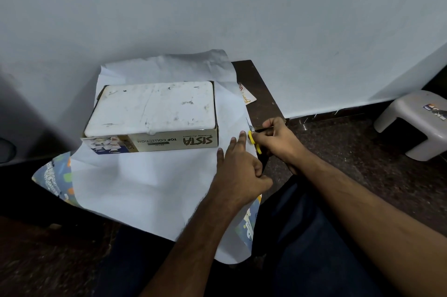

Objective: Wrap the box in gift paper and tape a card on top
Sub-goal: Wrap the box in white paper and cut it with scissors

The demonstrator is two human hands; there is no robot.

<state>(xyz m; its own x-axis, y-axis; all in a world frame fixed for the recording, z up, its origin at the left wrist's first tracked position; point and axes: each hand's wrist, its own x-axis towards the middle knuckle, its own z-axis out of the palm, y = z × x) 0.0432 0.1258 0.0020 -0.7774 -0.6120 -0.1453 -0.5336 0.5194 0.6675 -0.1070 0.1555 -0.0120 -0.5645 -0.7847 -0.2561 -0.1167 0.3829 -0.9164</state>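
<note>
Yellow scissors (252, 140) mostly hidden | right hand (275, 142) grips | blades unclear

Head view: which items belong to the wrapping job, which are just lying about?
In the job:
- SISTA box on the gift paper, white side up
- yellow-handled scissors in right hand, at the paper's right edge
- left hand on the paper
- card on the small table

Lying about:
- grey plastic stool

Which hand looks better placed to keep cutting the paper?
The right hand: it grips the yellow-handled scissors at the gift paper's right edge. The left hand only holds the sheet down beside it.
</note>
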